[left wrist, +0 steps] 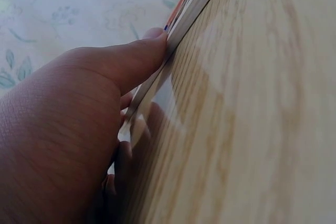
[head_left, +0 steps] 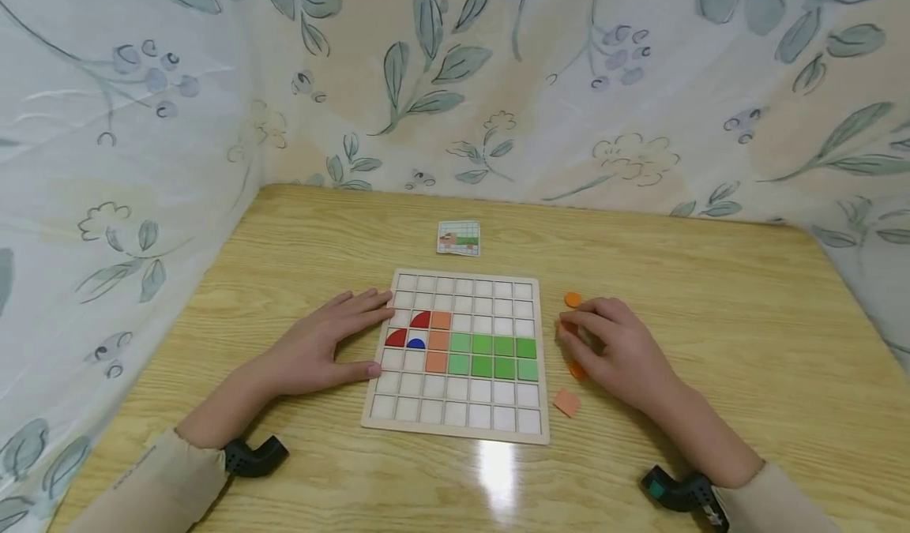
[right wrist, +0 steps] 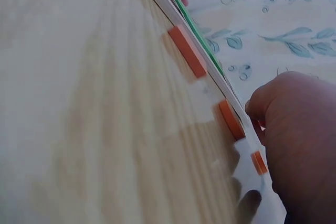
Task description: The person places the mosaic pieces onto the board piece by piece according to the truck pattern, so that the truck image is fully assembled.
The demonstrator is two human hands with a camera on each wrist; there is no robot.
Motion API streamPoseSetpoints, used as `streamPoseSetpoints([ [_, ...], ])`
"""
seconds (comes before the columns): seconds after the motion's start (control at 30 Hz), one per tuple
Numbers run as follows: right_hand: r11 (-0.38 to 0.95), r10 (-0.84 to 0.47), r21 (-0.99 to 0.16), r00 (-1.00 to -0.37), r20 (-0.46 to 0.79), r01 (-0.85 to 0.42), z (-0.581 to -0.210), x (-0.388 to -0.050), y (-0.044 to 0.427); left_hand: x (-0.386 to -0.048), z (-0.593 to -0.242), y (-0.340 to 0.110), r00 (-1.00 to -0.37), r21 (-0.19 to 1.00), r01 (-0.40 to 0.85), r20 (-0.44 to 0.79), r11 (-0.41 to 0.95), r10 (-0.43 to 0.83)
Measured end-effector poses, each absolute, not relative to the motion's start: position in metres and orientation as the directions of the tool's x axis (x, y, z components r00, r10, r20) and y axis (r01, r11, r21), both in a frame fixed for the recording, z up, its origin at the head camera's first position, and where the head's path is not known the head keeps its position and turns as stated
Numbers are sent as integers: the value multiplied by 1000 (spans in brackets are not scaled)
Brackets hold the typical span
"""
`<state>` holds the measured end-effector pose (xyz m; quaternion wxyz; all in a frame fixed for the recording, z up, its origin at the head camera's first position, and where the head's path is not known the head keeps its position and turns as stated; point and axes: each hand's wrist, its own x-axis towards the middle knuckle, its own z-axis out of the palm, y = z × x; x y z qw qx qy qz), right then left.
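A wooden grid board [head_left: 455, 432] lies on the table, holding red quarter-circle tiles [head_left: 422, 320], a blue half-circle tile [head_left: 415, 344], salmon square tiles [head_left: 438, 340] and two rows of green square tiles [head_left: 504, 347]. At the board's left edge my left hand [head_left: 323, 349] rests with fingers spread; its thumb [left wrist: 149, 43] touches the rim. Right of the board, my right hand [head_left: 622, 351] has its thumb and fingers curled together over a salmon-orange tile [head_left: 560, 330], mostly hidden by the fingertips. An orange round tile [head_left: 572, 300] lies beyond that hand, another orange tile [head_left: 577, 370] partly under it.
A loose salmon square tile [head_left: 566, 402] lies near the board's lower right corner. Behind the board sits a small picture card [head_left: 458, 238] showing a coloured grid pattern. Leaf-patterned cloth [head_left: 455, 83] hangs along the wooden table's [head_left: 341, 221] back and sides.
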<state>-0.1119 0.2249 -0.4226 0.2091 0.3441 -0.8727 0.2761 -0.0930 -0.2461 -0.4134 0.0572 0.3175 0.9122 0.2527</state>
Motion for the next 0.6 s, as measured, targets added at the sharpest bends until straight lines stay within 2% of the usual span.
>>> streamPoseSetpoints([
  [0.17,583,-486,-353,-662,571,-732,-423,-111,220,-94,-416,-245,-788,496,560,72,663,612],
  [0.47,513,-500,-347,-602,623,-785,-420,-110,195,-96,-418,-245,-781,484,573,76,662,620],
  [0.6,483,-541,-306,-554,633,-821,-417,-112,175,-94,-418,-246,-791,487,555,59,675,608],
])
